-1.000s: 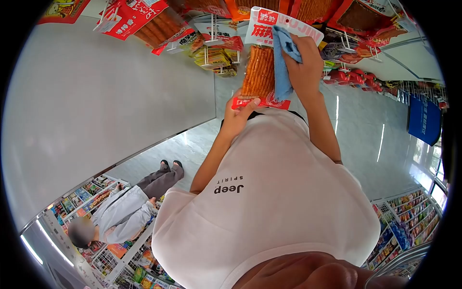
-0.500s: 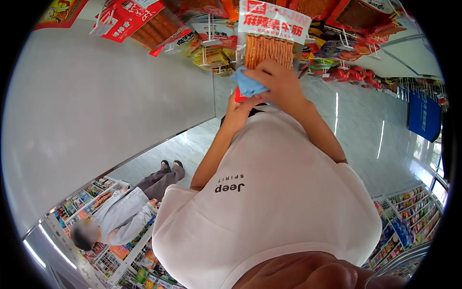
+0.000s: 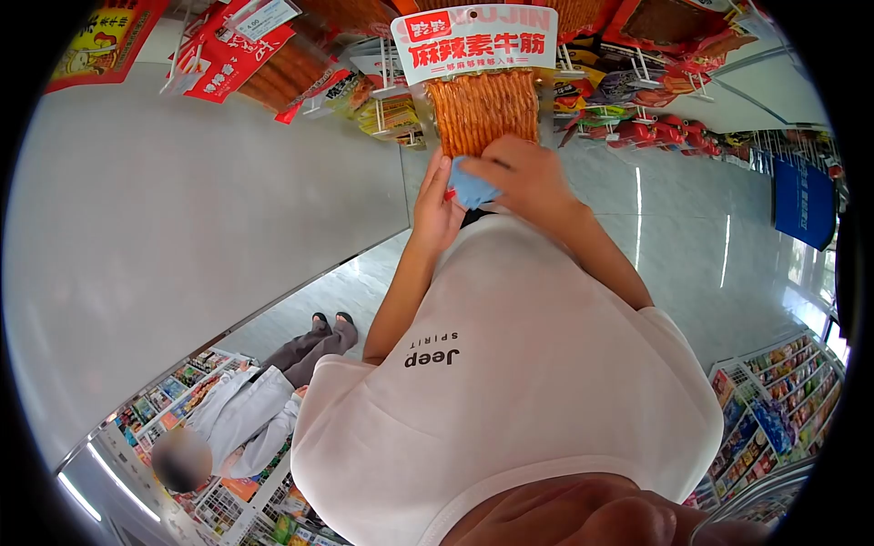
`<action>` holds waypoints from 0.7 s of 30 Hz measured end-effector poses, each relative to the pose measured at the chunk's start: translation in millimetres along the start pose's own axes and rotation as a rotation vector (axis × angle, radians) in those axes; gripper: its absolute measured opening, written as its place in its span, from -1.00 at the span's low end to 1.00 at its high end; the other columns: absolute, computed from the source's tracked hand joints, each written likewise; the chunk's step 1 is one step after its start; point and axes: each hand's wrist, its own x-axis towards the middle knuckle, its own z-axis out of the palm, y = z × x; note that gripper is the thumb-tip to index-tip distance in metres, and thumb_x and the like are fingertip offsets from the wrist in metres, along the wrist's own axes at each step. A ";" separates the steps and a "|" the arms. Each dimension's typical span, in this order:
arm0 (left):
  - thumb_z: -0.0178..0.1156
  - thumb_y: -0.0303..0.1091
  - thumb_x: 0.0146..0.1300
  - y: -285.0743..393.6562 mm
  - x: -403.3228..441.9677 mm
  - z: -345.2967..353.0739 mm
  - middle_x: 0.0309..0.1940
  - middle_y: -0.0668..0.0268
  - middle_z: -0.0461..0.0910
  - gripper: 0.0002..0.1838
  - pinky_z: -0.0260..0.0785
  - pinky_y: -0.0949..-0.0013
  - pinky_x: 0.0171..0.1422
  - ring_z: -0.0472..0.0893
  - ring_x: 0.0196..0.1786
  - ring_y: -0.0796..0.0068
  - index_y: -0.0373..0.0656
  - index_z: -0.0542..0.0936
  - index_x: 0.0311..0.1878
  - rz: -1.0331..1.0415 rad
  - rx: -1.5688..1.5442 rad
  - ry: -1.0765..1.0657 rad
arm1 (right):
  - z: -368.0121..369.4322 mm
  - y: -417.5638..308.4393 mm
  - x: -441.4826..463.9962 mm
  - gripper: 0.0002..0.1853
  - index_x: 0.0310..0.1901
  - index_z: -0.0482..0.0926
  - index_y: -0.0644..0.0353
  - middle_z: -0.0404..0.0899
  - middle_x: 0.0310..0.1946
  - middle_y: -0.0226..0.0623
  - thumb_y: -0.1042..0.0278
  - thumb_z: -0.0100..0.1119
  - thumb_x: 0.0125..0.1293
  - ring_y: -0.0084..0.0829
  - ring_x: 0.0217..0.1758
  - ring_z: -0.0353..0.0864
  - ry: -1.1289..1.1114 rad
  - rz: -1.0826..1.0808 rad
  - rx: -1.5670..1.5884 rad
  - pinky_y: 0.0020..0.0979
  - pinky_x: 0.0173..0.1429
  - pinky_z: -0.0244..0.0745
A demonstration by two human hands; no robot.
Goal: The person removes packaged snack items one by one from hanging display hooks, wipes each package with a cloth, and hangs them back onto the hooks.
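A large clear packet of reddish-brown snack strips, with a white header printed in red, stands upright in front of me. My left hand grips its lower left edge. My right hand is closed around a light-blue cloth and presses it on the lower part of the packet. The packet's bottom end is mostly hidden behind the cloth and fingers. A bit of red shows beside the cloth.
Snack packets hang on hooks along the shelf ahead, with a price tag at upper left. A grey panel fills the left. Behind me are wire racks and a person in a light top. A blue box-like object is at right.
The snack packet has shifted slightly left and looks larger. My left hand has moved up along its edge, and the cloth in my right hand has moved slightly down.
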 end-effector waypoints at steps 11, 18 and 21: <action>0.04 -0.27 0.57 -2.3 -2.9 -13.2 0.34 0.19 0.43 -0.41 0.25 0.34 0.42 0.46 0.28 0.44 -0.29 0.18 0.54 0.051 0.564 -0.129 | -4.8 16.9 25.0 -0.35 0.09 0.67 -0.07 0.56 -0.22 -0.37 0.53 0.44 -0.18 -0.30 -0.16 0.64 0.205 0.177 -0.018 -0.30 -0.17 0.57; 0.04 -0.28 0.56 -5.8 -6.4 -15.8 0.33 0.21 0.43 -0.38 0.36 0.42 0.28 0.50 0.25 0.48 -0.27 0.13 0.56 0.011 0.498 -0.038 | -7.0 20.2 24.3 -0.36 0.10 0.67 -0.01 0.56 -0.21 -0.34 0.55 0.41 -0.17 -0.25 -0.20 0.62 0.199 0.244 -0.054 -0.30 -0.19 0.57; 0.03 -0.33 0.57 -17.6 -2.0 -34.3 0.32 0.23 0.43 -0.37 0.41 0.53 0.14 0.53 0.22 0.53 -0.23 0.08 0.58 0.006 0.253 0.027 | 7.6 10.5 -5.9 -0.35 0.10 0.67 0.00 0.55 -0.21 -0.30 0.54 0.42 -0.19 -0.23 -0.19 0.62 0.048 0.115 0.012 -0.27 -0.18 0.56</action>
